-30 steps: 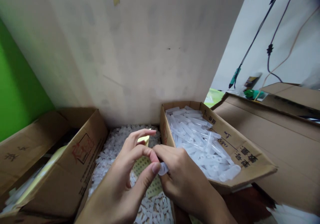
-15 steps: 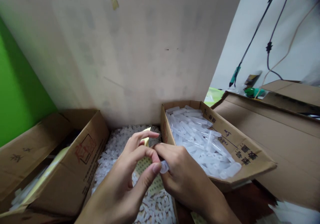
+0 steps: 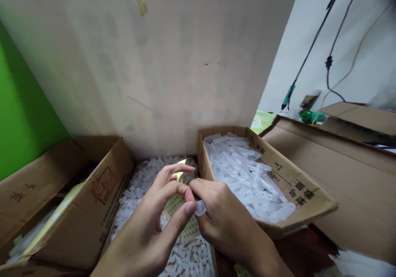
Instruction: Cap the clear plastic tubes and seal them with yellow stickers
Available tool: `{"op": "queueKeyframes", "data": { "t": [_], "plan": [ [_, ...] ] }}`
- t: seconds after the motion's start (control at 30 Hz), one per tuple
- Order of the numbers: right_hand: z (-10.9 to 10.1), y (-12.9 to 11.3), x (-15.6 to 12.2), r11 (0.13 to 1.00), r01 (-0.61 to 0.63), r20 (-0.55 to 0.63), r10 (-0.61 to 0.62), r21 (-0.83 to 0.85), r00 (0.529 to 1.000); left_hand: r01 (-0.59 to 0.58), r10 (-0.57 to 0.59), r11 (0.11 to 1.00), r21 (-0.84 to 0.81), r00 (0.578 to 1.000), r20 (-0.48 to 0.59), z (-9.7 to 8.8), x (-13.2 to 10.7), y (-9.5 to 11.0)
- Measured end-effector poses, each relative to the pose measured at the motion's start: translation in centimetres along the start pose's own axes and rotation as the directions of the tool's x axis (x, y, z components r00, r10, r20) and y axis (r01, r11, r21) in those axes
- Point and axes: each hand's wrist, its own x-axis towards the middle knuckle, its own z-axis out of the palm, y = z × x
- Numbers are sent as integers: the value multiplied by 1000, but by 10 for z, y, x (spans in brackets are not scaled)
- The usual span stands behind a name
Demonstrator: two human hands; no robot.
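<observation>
My right hand (image 3: 224,209) is closed around a translucent plastic tube (image 3: 201,208), whose round end pokes out toward my left thumb. My left hand (image 3: 154,219) has its thumb and index fingertips close together at that end; whether they pinch something small is hidden. A pale yellow sheet (image 3: 179,175) shows behind my left fingers, held among them. Its lower part seems to be the dotted yellow area (image 3: 188,229) below my hands. Underneath lie many small white plastic pieces (image 3: 188,260) and, farther back, small clear caps or stoppers (image 3: 145,178).
A cardboard box (image 3: 300,194) of translucent tubes (image 3: 235,161) stands at right. Another cardboard box (image 3: 83,202) with yellow sheets is at left. A large pale panel (image 3: 154,70) rises behind, and a tool on a cable (image 3: 288,96) hangs at right.
Both hands keep nearly the same pose around the tube. The view has shifted slightly, and the tube's end shows a little more beside my left thumb.
</observation>
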Motion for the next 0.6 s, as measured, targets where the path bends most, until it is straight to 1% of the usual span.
{"op": "queueKeyframes", "data": {
  "t": [0.3, 0.6],
  "plan": [
    [-1, 0, 0, 1000, 19, -9, -19, -16, 1000, -32, 33, 999, 35, 999, -23, 0, 1, 0],
    [2, 1, 1, 999, 27, -10, -27, -23, 1000, -99, 103, 991, 90, 994, -41, -2, 1, 1]
  ]
}}
